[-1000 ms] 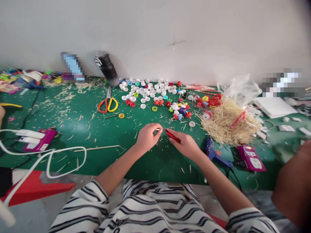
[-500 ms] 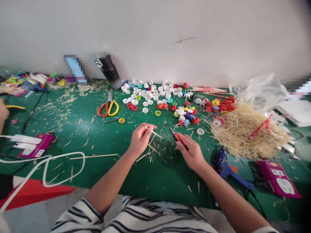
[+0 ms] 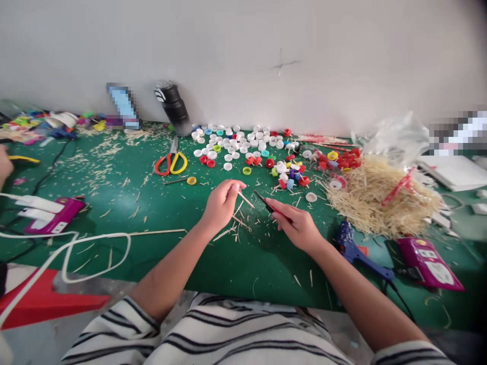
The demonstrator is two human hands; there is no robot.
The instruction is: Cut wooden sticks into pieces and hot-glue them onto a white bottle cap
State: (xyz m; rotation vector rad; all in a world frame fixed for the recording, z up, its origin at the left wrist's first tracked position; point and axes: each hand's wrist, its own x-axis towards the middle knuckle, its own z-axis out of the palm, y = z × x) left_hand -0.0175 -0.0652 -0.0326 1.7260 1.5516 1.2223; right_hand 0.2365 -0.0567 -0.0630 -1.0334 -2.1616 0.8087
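Observation:
Pinched in my left hand point(image 3: 221, 204) is a thin wooden stick point(image 3: 246, 199), its free end slanting down to the right. My right hand point(image 3: 297, 223) is wrapped around a utility knife point(image 3: 271, 207) with a red and black handle, its dark blade angled up and left near the stick. A small gap seems to separate blade and stick. Below them, wood shavings point(image 3: 236, 223) and short sticks lie scattered on the green table point(image 3: 228, 274). Beyond my hands are many bottle caps point(image 3: 243, 144), mostly white, and a cluster of caps with sticks point(image 3: 291, 175) through them.
Orange-and-yellow scissors point(image 3: 171, 163) lie behind my left hand, near a black bottle point(image 3: 173, 109). To the right are a heap of thin sticks point(image 3: 388, 197), a blue glue gun point(image 3: 353, 251) and a purple box point(image 3: 429, 263). White cables point(image 3: 95, 235) loop at left; another person's hand point(image 3: 4, 165) shows there.
The stick in my left hand now tilts more steeply downward. My right hand has brought the knife slightly left, closer to the stick. The view has shifted a little.

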